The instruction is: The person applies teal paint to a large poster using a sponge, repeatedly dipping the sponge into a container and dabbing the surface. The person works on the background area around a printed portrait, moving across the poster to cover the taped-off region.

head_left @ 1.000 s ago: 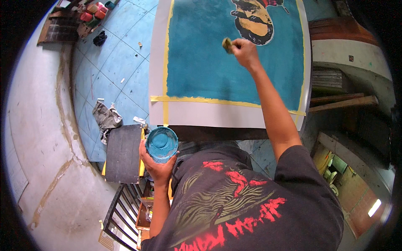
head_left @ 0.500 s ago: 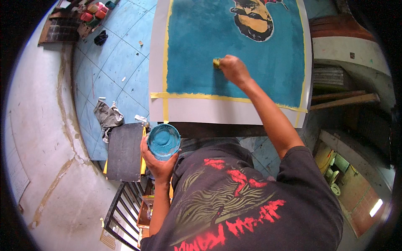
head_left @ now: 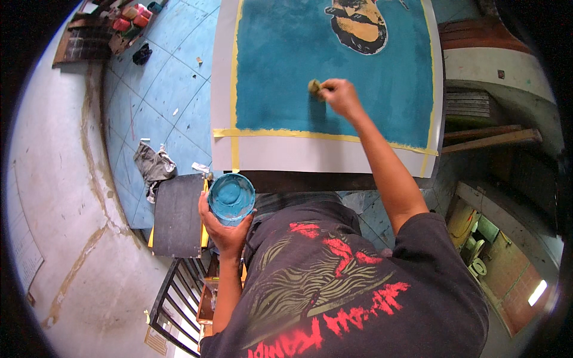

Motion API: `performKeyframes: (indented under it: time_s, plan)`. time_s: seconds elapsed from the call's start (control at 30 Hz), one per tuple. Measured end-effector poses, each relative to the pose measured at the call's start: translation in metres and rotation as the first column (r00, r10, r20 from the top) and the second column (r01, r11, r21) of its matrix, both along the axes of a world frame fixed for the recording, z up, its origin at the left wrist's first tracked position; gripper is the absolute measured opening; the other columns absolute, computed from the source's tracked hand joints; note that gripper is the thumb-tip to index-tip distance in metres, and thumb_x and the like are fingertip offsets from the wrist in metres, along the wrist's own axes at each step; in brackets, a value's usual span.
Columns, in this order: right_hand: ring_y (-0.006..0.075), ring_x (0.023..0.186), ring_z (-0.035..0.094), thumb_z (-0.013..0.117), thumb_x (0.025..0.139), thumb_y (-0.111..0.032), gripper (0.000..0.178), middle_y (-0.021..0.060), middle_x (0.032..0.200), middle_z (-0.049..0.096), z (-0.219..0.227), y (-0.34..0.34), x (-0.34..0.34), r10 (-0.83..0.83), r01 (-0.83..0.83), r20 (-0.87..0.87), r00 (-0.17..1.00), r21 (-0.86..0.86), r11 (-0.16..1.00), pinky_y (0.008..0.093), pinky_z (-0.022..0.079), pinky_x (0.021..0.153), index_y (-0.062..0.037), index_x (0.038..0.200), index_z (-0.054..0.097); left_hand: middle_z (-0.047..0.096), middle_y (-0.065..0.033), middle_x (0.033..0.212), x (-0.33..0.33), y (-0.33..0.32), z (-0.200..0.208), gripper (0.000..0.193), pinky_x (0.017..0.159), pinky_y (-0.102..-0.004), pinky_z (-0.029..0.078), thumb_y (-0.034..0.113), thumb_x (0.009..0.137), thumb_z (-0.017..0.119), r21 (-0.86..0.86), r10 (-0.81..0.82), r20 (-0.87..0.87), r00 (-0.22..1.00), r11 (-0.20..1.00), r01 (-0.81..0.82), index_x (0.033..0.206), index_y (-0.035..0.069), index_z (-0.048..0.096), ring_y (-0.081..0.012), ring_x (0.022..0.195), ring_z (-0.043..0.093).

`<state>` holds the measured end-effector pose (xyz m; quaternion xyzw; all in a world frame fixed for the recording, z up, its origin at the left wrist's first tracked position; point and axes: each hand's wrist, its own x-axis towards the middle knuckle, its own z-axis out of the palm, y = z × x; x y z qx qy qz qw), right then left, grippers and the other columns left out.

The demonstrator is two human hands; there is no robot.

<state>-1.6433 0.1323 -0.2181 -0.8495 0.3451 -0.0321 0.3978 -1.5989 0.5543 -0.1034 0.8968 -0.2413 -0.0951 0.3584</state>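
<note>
My left hand [head_left: 228, 234] is wrapped round a round tub of blue paint [head_left: 231, 196], held upright just off the near left corner of the painting. A small yellowish sponge [head_left: 314, 87] is pinched in the fingers of my right hand [head_left: 340, 96], over the lower middle of the teal field. The painting [head_left: 271, 65] is a sheet with a white margin. Yellow masking tape [head_left: 298, 136] frames its teal ground. A portrait of a bearded face [head_left: 358, 27] shows near the far edge, partly cut off by the frame. Whether the sponge touches the surface I cannot tell.
A dark table edge [head_left: 310, 181] shows beneath the sheet. On the left are a dark board [head_left: 179, 215], a black metal railing [head_left: 174, 298] and a grey cloth [head_left: 154, 162] on the blue tiled floor [head_left: 161, 89]. Wooden planks [head_left: 495, 141] lie at right.
My right hand has shifted slightly right, and the sponge has turned so that a rounder side shows. The tub in my left hand has barely moved.
</note>
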Motion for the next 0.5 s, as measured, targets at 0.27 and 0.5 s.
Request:
performKeyframes:
  time_s: [0.27, 0.5]
  plan:
    - [0.0319, 0.077, 0.067, 0.069, 0.081, -0.008, 0.010, 0.0143, 0.085, 0.069, 0.039, 0.002, 0.000, -0.055, 0.056, 0.077, 0.996, -0.006, 0.998, 0.0378, 0.054, 0.069, -0.0030, 0.089, 0.073, 0.040, -0.0217, 0.144, -0.001, 0.000, 0.002, 0.108, 0.111, -0.0492, 0.033, 0.045, 0.064, 0.089, -0.020, 0.034, -0.006, 0.999, 0.999, -0.034, 0.144, 0.000, 0.033, -0.0392, 0.135, 0.040]
    - [0.0336, 0.077, 0.066, 0.064, 0.082, -0.008, 0.009, 0.0146, 0.082, 0.067, 0.025, 0.000, -0.023, -0.042, 0.043, 0.096, 0.994, -0.011, 0.999, 0.0444, 0.053, 0.068, -0.0013, 0.080, 0.069, 0.041, -0.0230, 0.144, 0.001, -0.002, 0.001, 0.107, 0.111, -0.0488, 0.034, 0.045, 0.064, 0.089, -0.034, 0.022, -0.019, 1.000, 0.999, -0.023, 0.143, -0.001, 0.034, -0.0394, 0.134, 0.041]
